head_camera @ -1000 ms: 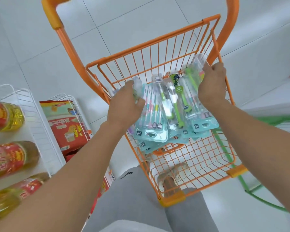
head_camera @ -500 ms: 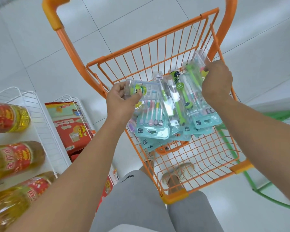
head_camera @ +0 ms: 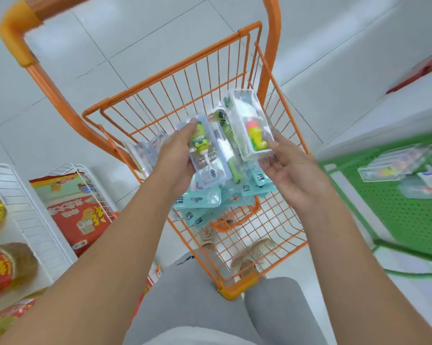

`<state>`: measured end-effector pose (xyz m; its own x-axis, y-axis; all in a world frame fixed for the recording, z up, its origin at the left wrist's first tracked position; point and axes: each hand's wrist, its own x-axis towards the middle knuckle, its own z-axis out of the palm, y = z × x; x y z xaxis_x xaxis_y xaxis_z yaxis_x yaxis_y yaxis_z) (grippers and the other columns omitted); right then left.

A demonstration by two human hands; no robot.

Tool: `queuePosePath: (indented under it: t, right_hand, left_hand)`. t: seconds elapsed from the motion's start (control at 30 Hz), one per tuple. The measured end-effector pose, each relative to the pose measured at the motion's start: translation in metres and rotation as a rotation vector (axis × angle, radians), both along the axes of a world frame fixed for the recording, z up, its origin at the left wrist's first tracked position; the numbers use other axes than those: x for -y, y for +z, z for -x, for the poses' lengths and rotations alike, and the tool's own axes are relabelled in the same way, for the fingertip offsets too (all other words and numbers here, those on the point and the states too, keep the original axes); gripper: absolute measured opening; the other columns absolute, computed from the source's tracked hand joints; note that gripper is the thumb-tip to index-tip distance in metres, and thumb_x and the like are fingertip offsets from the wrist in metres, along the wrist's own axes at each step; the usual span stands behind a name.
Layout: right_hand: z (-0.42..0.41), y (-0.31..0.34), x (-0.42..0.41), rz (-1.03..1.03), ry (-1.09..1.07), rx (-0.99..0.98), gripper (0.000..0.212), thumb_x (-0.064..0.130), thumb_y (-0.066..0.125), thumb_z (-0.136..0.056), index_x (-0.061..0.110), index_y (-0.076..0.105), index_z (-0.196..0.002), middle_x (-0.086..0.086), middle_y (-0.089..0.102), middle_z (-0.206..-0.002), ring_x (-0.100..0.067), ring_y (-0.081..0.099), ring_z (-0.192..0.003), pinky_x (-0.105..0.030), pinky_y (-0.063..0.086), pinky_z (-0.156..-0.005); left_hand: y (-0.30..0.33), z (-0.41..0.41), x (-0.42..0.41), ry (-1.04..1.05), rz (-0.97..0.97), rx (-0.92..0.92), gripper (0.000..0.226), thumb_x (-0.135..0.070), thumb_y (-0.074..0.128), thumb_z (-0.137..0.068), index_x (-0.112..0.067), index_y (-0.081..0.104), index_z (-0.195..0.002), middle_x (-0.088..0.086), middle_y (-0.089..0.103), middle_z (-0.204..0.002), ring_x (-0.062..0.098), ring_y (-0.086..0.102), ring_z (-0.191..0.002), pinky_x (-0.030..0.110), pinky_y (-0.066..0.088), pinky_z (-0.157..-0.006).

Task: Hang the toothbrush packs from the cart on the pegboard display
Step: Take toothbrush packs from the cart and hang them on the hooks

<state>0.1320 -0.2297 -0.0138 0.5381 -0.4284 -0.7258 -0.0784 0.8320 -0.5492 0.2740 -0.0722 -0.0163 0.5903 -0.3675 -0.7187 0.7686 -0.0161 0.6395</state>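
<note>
The orange wire cart [head_camera: 272, 227] stands in front of me with several teal-backed toothbrush packs [head_camera: 200, 199] lying in its basket. My left hand [head_camera: 177, 163] grips a clear pack with a green cartoon toothbrush [head_camera: 205, 150], lifted above the pile. My right hand [head_camera: 292, 170] holds a second clear pack with a yellow and pink toothbrush [head_camera: 252, 125] by its lower edge, raised over the cart's right side. The green pegboard display [head_camera: 404, 210] lies at the right, with a few packs [head_camera: 394, 165] hanging on it, blurred.
White wire shelves [head_camera: 30, 215] at the left hold oil bottles [head_camera: 5, 267] and red bags [head_camera: 78, 212]. My grey-trousered legs [head_camera: 205, 302] are just behind the cart. White tiled floor lies beyond it.
Both hands have lifted one clear pack each out of the pile in the cart. The view has swung right, bringing the green pegboard into sight.
</note>
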Motion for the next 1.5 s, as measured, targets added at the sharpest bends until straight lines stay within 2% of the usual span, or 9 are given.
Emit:
queuePosePath:
  t: [0.17, 0.27, 0.53, 0.7, 0.8, 0.93, 1.07, 1.33, 1.5]
  right_hand:
    - [0.061, 0.015, 0.014, 0.057, -0.021, 0.042, 0.043, -0.002, 0.071, -0.08, 0.01, 0.064, -0.12, -0.006, 0.072, -0.101, -0.016, 0.067, -0.078, -0.027, 0.058, -0.066]
    - [0.115, 0.024, 0.031, 0.163, 0.013, 0.068, 0.045, -0.007, 0.069, -0.08, 0.013, 0.064, -0.12, -0.009, 0.067, -0.115, -0.015, 0.068, -0.085, -0.024, 0.055, -0.064]
    - [0.312, 0.025, 0.085, 0.244, -0.035, 0.075, 0.046, -0.003, 0.056, -0.096, 0.019, 0.06, -0.136, -0.003, 0.066, -0.13, -0.021, 0.07, -0.088, -0.034, 0.059, -0.078]
    - [0.422, 0.015, 0.106, 0.924, 0.222, -0.247, 0.067, -0.009, 0.076, -0.08, 0.037, 0.064, -0.128, 0.02, 0.041, -0.151, -0.007, 0.059, -0.119, -0.025, 0.056, -0.091]
    - [0.452, 0.007, 0.118, 1.066, 0.242, -0.333, 0.047, 0.007, 0.085, -0.076, 0.025, 0.072, -0.118, 0.01, 0.061, -0.135, 0.001, 0.056, -0.121, -0.013, 0.043, -0.093]
    - [0.46, -0.024, 0.131, 0.76, -0.033, -0.344, 0.025, 0.025, 0.077, -0.088, 0.012, 0.075, -0.109, -0.008, 0.075, -0.111, -0.015, 0.07, -0.106, -0.029, 0.052, -0.101]
    - [0.44, -0.086, 0.15, 0.588, -0.104, -0.325, 0.023, 0.025, 0.077, -0.089, 0.009, 0.074, -0.104, -0.02, 0.075, -0.097, -0.023, 0.071, -0.079, -0.054, 0.058, -0.086]
    - [0.386, -0.202, 0.193, 0.586, -0.072, -0.256, 0.029, 0.026, 0.08, -0.087, 0.019, 0.071, -0.113, -0.016, 0.074, -0.104, -0.025, 0.074, -0.089, -0.059, 0.056, -0.089]
    - [0.364, -0.236, 0.219, 0.6, -0.086, -0.224, 0.027, 0.023, 0.079, -0.087, 0.019, 0.071, -0.112, -0.013, 0.074, -0.109, -0.031, 0.073, -0.096, -0.059, 0.056, -0.091]
  left_hand:
    - [0.024, 0.041, 0.047, -0.181, 0.097, 0.037, 0.054, -0.026, 0.077, -0.082, -0.01, 0.061, -0.13, 0.009, 0.072, -0.118, 0.026, 0.072, -0.101, 0.037, 0.061, -0.082]
    - [0.032, 0.084, 0.081, -0.361, 0.027, 0.139, 0.073, -0.015, 0.086, -0.065, 0.002, 0.058, -0.13, 0.018, 0.072, -0.112, 0.026, 0.07, -0.088, 0.035, 0.062, -0.074]
    - [0.016, 0.248, 0.174, -0.632, -0.101, -0.032, 0.016, -0.016, 0.078, -0.08, -0.01, 0.075, -0.095, 0.007, 0.066, -0.081, 0.02, 0.06, -0.069, 0.031, 0.05, -0.059]
    - [0.011, 0.354, 0.215, -0.897, -0.239, -0.175, 0.01, -0.019, 0.08, -0.078, -0.019, 0.071, -0.083, 0.006, 0.066, -0.077, 0.022, 0.065, -0.061, 0.046, 0.061, -0.058]
    - [0.005, 0.391, 0.226, -0.947, -0.204, -0.271, 0.029, -0.024, 0.084, -0.075, -0.013, 0.072, -0.1, 0.012, 0.073, -0.09, 0.024, 0.071, -0.071, 0.041, 0.059, -0.061]
    - [-0.029, 0.405, 0.236, -0.837, -0.197, -0.087, 0.021, -0.026, 0.08, -0.082, -0.015, 0.07, -0.097, 0.009, 0.072, -0.087, 0.021, 0.067, -0.071, 0.031, 0.059, -0.064]
    - [-0.087, 0.386, 0.252, -0.712, -0.134, 0.07, 0.018, -0.018, 0.08, -0.081, -0.013, 0.071, -0.096, 0.007, 0.075, -0.087, 0.021, 0.07, -0.077, 0.031, 0.061, -0.071]
    - [-0.193, 0.352, 0.291, -0.849, -0.071, 0.335, 0.059, -0.023, 0.09, -0.059, -0.009, 0.07, -0.113, 0.016, 0.074, -0.11, 0.036, 0.07, -0.105, 0.051, 0.056, -0.095]
    - [-0.226, 0.334, 0.312, -0.777, -0.054, 0.453, 0.034, -0.013, 0.088, -0.07, -0.018, 0.072, -0.1, 0.004, 0.076, -0.092, 0.019, 0.072, -0.081, 0.032, 0.058, -0.076]
